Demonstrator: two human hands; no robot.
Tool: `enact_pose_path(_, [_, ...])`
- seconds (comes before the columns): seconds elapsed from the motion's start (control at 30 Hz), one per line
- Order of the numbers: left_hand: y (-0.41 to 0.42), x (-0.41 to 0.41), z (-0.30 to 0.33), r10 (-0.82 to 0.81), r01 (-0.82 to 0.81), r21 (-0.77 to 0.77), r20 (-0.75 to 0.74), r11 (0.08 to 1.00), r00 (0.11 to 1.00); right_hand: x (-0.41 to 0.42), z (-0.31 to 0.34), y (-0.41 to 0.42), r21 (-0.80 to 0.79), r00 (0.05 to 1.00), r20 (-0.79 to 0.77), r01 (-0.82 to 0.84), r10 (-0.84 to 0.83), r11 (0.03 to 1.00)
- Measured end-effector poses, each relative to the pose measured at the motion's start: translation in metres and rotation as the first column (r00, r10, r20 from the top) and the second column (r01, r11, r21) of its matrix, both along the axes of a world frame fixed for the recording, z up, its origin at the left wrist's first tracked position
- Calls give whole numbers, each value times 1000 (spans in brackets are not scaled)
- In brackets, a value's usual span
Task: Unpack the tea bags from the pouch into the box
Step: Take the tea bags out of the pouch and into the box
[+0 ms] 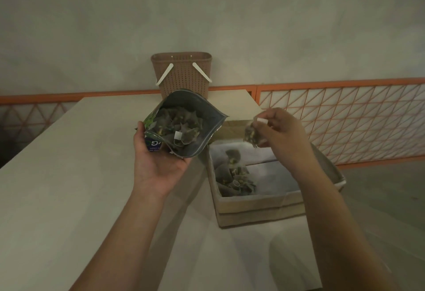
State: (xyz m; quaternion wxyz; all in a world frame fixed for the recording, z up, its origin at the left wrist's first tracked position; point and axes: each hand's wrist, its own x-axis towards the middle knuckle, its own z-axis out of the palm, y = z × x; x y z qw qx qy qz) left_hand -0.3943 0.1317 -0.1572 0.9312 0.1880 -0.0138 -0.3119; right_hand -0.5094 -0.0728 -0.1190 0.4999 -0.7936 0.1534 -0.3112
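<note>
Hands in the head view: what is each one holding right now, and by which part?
The left hand cradles the open pouch from beneath, at its lower end. The right hand pinches one tea bag by its top, above the box.

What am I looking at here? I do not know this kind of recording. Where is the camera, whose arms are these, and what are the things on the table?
There is no machine: a person works with bare hands. The one picture comes from a camera worn on the head, looking forward and down. The left hand holds an open pouch full of tea bags. The fingers of the right hand pinch one tea bag above an open box, where several tea bags already lie. The box stands at the right edge of a pale table. A brown basket with white handles stands at the far end, by the wall.
</note>
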Motion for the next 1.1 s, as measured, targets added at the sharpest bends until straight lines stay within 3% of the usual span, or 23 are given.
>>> enact_pose_path(0.13, [0, 0, 1, 7, -7, 5, -9, 1000, 1000, -1, -18, -6, -299, 922, -387, -135, 9, 945])
enact_pose_path(0.23, [-1, 1, -1, 20, -20, 9, -12, 1000, 1000, -1, -24, 0, -257, 786, -608, -327, 110, 910])
enact_pose_path(0.43, [-2, 0, -3, 3, -3, 17, 16, 1000, 1000, 1, -25, 14, -235, 644, -717, -585, 269, 776])
enact_pose_path(0.53, [-1, 1, -2, 7, -7, 5, 23, 1000, 1000, 1, -27, 17, -268, 596, -781, -587, 185, 764])
enact_pose_path(0.67, [1, 3, -3, 17, -17, 8, 40, 1000, 999, 2, -25, 16, -298, 656, -737, -532, 163, 793])
enact_pose_path(0.73, [3, 2, -2, 11, -13, 28, 56, 1000, 998, 3, -15, 17, -307, 734, -660, -459, 161, 834])
enact_pose_path(0.83, [6, 1, -1, 9, -11, 35, 58, 999, 998, 10, 3, 31, -395, 932, -351, -231, 86, 889])
enact_pose_path(0.93, [9, 1, 0, -6, 5, 35, 43, 999, 999, 17, 22, 56, -423, 995, -42, -96, 86, 901])
enact_pose_path(1.0, [10, 1, 0, -28, 24, 60, 57, 998, 998, 27, 29, 71, -475, 988, -27, -144, 149, 868])
enact_pose_path(1.1, [12, 2, 0, -30, 26, 68, 58, 997, 998, 49, 28, 86, -608, 972, -135, -233, 191, 759])
